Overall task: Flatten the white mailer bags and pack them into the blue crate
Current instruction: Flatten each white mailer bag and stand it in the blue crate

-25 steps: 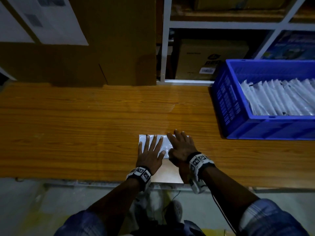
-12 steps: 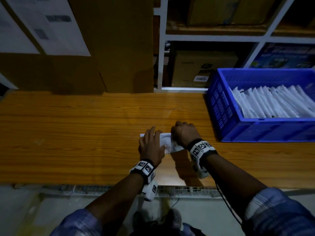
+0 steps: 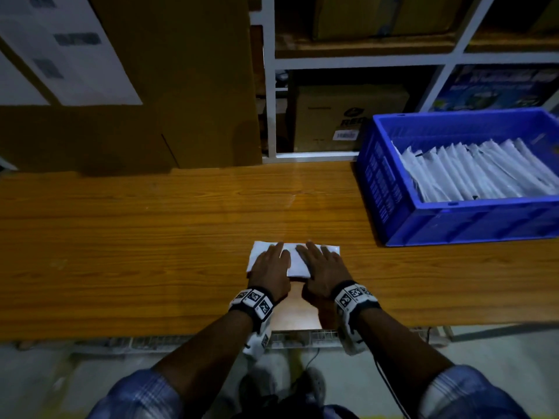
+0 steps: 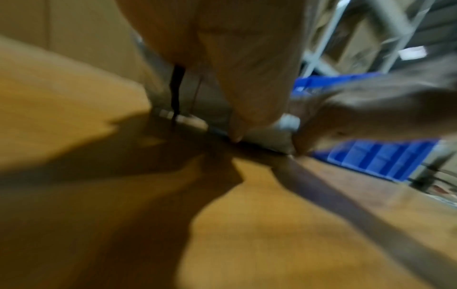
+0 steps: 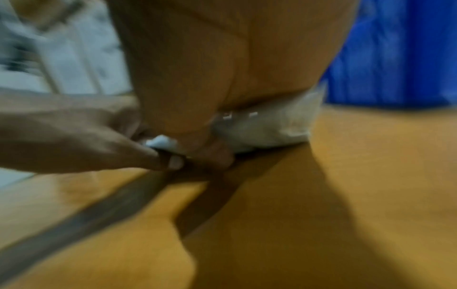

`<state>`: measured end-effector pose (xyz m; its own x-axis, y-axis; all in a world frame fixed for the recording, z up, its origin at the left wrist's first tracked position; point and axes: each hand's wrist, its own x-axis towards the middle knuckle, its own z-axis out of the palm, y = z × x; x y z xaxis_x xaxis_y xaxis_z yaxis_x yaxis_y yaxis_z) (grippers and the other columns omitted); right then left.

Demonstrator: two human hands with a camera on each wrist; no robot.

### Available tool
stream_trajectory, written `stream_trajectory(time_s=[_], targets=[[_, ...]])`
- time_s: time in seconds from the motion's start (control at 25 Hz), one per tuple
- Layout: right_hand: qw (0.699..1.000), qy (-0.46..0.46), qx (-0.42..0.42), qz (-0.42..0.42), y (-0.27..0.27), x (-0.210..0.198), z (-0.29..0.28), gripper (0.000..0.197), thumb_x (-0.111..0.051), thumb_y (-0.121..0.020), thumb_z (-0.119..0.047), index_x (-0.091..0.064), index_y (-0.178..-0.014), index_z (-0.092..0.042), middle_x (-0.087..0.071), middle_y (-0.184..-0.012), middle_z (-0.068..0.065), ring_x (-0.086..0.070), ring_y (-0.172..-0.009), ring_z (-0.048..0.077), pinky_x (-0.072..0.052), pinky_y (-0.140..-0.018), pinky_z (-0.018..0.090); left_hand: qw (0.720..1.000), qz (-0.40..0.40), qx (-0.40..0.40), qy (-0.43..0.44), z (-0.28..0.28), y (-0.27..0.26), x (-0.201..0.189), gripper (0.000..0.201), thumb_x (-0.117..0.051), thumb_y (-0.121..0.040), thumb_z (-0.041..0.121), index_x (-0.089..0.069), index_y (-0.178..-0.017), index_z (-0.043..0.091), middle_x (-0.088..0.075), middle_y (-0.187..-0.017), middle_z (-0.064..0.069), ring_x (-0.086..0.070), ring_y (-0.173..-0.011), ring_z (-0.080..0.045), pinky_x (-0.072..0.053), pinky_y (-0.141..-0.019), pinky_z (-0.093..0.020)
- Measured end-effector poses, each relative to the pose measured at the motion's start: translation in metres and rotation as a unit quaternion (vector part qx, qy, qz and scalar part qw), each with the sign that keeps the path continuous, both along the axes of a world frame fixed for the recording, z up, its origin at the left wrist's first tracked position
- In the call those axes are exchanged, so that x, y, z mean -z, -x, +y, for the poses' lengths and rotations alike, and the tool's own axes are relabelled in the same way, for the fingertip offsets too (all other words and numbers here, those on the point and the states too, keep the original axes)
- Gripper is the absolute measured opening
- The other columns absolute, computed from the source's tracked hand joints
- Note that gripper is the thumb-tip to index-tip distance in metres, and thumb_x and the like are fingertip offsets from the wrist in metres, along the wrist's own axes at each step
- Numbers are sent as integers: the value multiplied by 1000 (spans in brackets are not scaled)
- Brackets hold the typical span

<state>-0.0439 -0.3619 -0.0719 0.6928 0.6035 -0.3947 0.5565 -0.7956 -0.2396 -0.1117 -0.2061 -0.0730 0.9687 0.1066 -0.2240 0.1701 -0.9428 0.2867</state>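
Nearest, both hands lie flat on the mailer (image 3: pixel 298 261), which rests on the table (image 3: pixel 121 252) close to its near edge. The left hand (image 3: pixel 270 269) covers the bag's left half, fingers straight and together. The right hand (image 3: pixel 323 267) presses its right half, fingers straight and slightly spread. Farther right stands the crate (image 3: pixel 453 219), with a row of bags (image 3: pixel 478 173) leaning inside. Beyond are boxes (image 3: pixel 181 86) and shelving (image 3: pixel 269 86).

A wood-grain counter (image 3: pixel 151 237) carries a white mailer bag (image 3: pixel 298 261) near its front edge and a blue crate (image 3: pixel 453 219) at the right.
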Motion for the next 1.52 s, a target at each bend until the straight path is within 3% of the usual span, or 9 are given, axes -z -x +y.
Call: stream_trajectory(time_s=[0.08,0.2,0.36,0.68,0.84,0.96,1.24,1.44,1.52], targets=[[999,-12,28,31,12,17,-2,85,-43,-88,-57,10,-153,-43,23,-161,-6,21,-148,30,10,-120,48,999,33,-18,36,-4,7,11,63,-63,-82,31,-40,-139,15,-13,-166,-5,-10,-153,-24,-17,-122,-44],[989,-89,113,-18,32,26,-1,57,-12,-101,-56,14,-151,-48,31,-157,-12,36,-143,23,21,-116,48,999,-14,-16,39,-3,10,19,68,-48,-93,45,-24,-154,25,-13,-167,-1,-9,-153,-21,-13,-123,-43],[986,-77,124,-79,38,37,-1,54,-10,-104,-49,14,-152,-44,26,-160,-8,31,-145,23,16,-118,51,996,-60,23,-54,0,5,25,61,-24,-105,49,-6,-160,30,7,-167,0,13,-154,-20,9,-123,-42],[988,-82,112,-60,30,36,0,54,-10,-103,-48,12,-152,-46,24,-161,-9,27,-147,21,13,-119,50,999,-3,-5,-40,-9,7,49,57,2,-102,49,13,-157,35,18,-165,8,24,-151,-20,10,-123,-47],[991,-81,104,-36,23,26,1,54,-9,-101,-48,11,-151,-48,26,-160,-10,30,-146,20,18,-117,49,1000,-2,-8,-22,-6,4,47,56,-2,-104,48,12,-157,37,21,-164,10,25,-150,-17,13,-122,-44],[990,-80,84,-78,22,18,3,54,-9,-102,-47,8,-154,-42,26,-159,-9,34,-144,18,17,-118,48,999,-1,-7,-34,-7,4,48,56,-6,-105,46,10,-158,34,20,-164,8,23,-151,-19,8,-123,-47],[989,-73,105,-77,37,35,7,54,-10,-104,-45,15,-153,-41,26,-160,-7,30,-146,20,12,-119,47,999,-27,-2,-21,-5,10,50,57,-8,-104,43,8,-158,34,17,-165,7,22,-151,-18,9,-123,-47],[990,-65,101,-76,31,36,8,54,-10,-104,-46,7,-155,-40,22,-161,-8,25,-148,20,13,-119,46,997,-48,-49,28,1,9,49,64,0,-99,57,9,-158,32,18,-163,10,18,-152,-14,15,-122,-39],[991,-69,96,-69,29,35,7,54,-10,-103,-46,5,-155,-40,20,-162,-8,24,-148,20,15,-119,45,998,-52,-24,-14,6,9,48,62,-5,-101,56,4,-159,36,14,-165,7,17,-152,-18,14,-122,-44]])
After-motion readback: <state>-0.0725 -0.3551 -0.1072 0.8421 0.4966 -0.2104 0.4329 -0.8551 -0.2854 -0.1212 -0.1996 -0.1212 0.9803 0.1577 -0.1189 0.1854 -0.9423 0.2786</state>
